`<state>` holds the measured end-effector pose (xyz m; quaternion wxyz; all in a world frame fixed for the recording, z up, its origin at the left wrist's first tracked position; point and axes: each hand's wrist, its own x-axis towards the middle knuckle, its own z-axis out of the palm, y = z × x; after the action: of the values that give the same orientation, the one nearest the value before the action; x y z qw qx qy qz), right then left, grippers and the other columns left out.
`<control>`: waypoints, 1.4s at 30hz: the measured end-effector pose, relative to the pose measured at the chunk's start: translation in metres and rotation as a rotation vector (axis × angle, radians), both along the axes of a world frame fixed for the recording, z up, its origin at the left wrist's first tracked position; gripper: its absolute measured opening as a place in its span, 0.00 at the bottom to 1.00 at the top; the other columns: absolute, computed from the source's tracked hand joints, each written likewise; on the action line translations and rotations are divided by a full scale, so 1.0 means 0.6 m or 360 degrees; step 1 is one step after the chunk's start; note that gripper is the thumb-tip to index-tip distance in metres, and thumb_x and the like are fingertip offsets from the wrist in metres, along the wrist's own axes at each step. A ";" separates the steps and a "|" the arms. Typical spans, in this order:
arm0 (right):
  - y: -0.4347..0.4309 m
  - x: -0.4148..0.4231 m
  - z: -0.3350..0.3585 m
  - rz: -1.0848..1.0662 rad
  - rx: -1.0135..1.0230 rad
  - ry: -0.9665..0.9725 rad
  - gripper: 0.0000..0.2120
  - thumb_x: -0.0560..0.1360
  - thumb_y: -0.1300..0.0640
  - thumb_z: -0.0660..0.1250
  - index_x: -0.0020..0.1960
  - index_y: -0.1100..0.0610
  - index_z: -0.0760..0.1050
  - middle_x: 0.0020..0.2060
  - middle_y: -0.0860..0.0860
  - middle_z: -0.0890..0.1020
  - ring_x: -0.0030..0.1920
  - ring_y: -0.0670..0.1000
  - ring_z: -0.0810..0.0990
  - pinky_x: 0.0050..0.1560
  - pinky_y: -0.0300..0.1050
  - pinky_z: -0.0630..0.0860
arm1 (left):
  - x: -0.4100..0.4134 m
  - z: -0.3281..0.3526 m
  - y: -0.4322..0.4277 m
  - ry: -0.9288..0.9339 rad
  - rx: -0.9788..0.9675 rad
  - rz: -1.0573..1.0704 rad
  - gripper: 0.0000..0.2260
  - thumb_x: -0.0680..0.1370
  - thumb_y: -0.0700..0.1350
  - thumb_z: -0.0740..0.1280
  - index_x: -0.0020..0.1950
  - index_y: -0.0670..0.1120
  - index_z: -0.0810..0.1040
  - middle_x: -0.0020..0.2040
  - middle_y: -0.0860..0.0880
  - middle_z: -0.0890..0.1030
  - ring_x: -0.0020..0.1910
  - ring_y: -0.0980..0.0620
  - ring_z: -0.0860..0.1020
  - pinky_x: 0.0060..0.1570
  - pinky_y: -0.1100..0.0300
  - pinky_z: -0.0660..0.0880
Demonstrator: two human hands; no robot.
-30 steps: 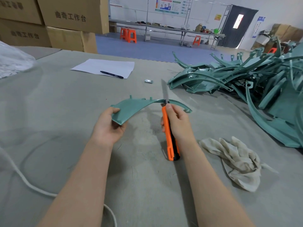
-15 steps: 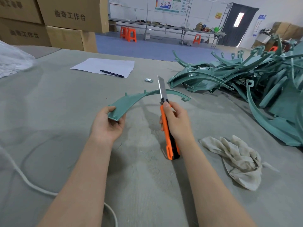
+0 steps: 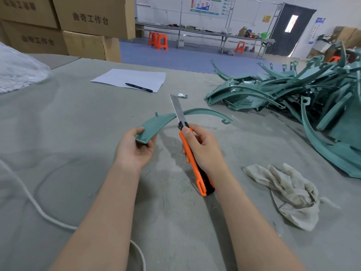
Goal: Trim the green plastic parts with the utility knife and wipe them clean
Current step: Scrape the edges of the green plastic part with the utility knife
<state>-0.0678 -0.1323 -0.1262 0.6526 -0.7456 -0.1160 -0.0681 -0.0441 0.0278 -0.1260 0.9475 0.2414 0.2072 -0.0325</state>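
A curved green plastic part (image 3: pixel 156 124) hangs above the grey table, and my left hand (image 3: pixel 135 148) grips its wide near end. My right hand (image 3: pixel 203 147) grips an orange utility knife (image 3: pixel 192 159). Its long steel blade (image 3: pixel 176 109) is extended and crosses in front of the part's arc near the middle. The part's narrow hooked tip (image 3: pixel 226 120) points right. A crumpled beige rag (image 3: pixel 287 192) lies on the table to the right of my right forearm.
A big heap of green parts (image 3: pixel 293 89) fills the right side of the table. A sheet of paper (image 3: pixel 130 79) with a black pen (image 3: pixel 138 88) lies farther back, with a small silver wrapper (image 3: pixel 182 95) nearby. A white cord (image 3: pixel 39 210) runs at the left. Cardboard boxes (image 3: pixel 86 20) stand behind.
The knife has slid upward along the part, so more blade now shows above the arc. My left hand has tilted the part, lowering its near end slightly.
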 end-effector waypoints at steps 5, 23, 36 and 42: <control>0.001 0.000 -0.001 0.0007 -0.0020 -0.0013 0.07 0.81 0.52 0.61 0.56 0.49 0.77 0.27 0.52 0.75 0.23 0.48 0.72 0.25 0.40 0.72 | -0.001 -0.001 0.000 0.0010 -0.0053 0.0010 0.04 0.78 0.37 0.59 0.47 0.39 0.73 0.47 0.42 0.79 0.27 0.48 0.82 0.19 0.69 0.68; -0.033 0.012 0.036 -0.0155 0.0059 0.0015 0.05 0.82 0.56 0.59 0.52 0.47 0.70 0.37 0.51 0.73 0.31 0.49 0.77 0.34 0.42 0.76 | 0.005 0.006 -0.003 -0.0071 0.0004 0.0150 0.04 0.79 0.38 0.61 0.49 0.42 0.75 0.46 0.44 0.79 0.44 0.48 0.78 0.29 0.66 0.77; 0.006 -0.010 -0.012 -0.0395 -0.1270 -0.0563 0.27 0.76 0.34 0.45 0.53 0.54 0.69 0.34 0.47 0.72 0.38 0.56 0.74 0.36 0.48 0.62 | 0.006 0.000 -0.025 -0.0158 -0.0211 0.0224 0.05 0.81 0.37 0.59 0.47 0.40 0.74 0.44 0.44 0.78 0.42 0.50 0.77 0.38 0.64 0.77; 0.000 -0.013 -0.013 -0.0271 -0.1310 -0.0594 0.27 0.75 0.33 0.45 0.40 0.55 0.65 0.26 0.47 0.68 0.31 0.55 0.69 0.33 0.48 0.60 | 0.004 -0.001 -0.028 -0.0156 -0.0235 0.0218 0.06 0.80 0.36 0.58 0.46 0.40 0.74 0.39 0.44 0.79 0.34 0.51 0.78 0.31 0.64 0.78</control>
<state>-0.0758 -0.1326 -0.1341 0.2621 -0.9247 -0.1874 -0.2029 -0.0417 0.0109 -0.1267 0.9717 0.1574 0.1735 0.0291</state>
